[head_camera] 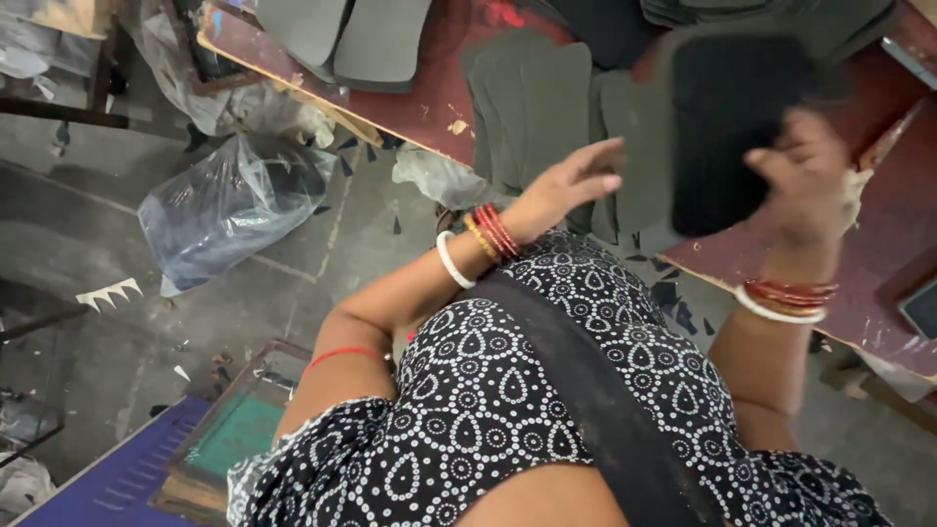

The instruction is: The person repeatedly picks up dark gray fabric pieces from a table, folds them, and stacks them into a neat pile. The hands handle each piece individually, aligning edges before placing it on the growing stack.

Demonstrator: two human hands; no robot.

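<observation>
Head view: right hand grips dark sole piece; left hand open, fingers spread, empty.

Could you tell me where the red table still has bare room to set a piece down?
Bare tabletop lies right of the right hand, and a strip between the far sheets and the grey stack. The middle is crowded with stacks near the left hand.

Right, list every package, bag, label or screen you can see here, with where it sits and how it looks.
Clear plastic bag: on the floor at left, bulging, dark contents.
Second clear bag: crumpled at the table's edge.
More clear plastic: top left, crumpled.
Labels or screens: none clearly visible.
</observation>
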